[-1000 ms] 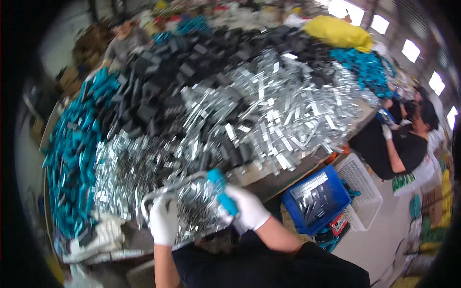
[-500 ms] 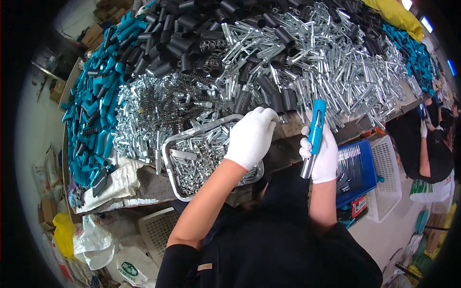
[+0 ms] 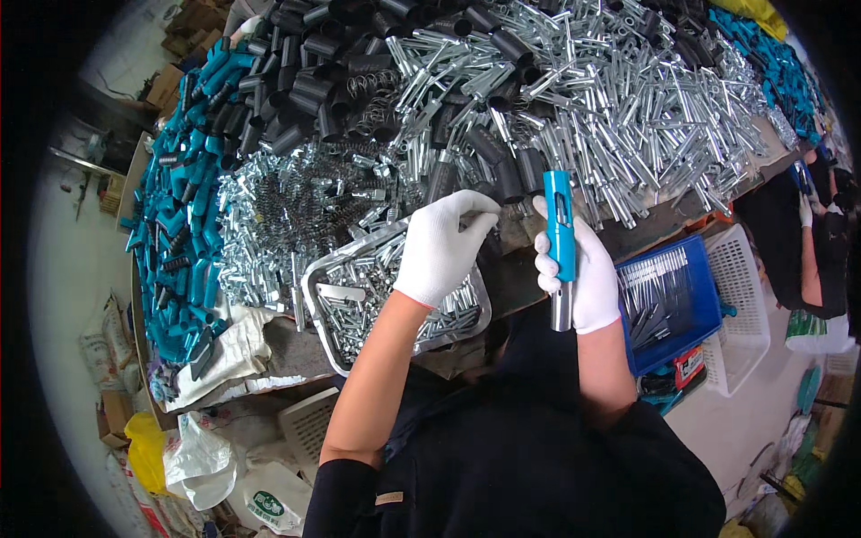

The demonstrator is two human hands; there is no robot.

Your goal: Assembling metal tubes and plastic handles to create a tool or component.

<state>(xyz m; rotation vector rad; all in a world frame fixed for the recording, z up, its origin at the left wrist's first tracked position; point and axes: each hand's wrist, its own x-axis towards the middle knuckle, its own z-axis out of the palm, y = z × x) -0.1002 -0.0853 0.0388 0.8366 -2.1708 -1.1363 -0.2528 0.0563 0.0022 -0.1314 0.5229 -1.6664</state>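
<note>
Now two white-gloved hands work over a table heaped with metal and plastic parts.
Since half a second ago the right hand (image 3: 581, 280) has carried the blue tube (image 3: 560, 224) from a slight tilt to upright, closer to the left hand (image 3: 441, 247); the view has shifted little. One tube is gripped, its long axis vertical, blue end up toward the parts pile, bare metal end (image 3: 561, 310) down past the palm. The left hand, fingers curled and pinched together, reaches over the single metal tray (image 3: 323, 278) of small silver pieces; whether it holds one cannot be told. One blue crate (image 3: 695, 314) sits right, beside one white basket (image 3: 749, 296).
</note>
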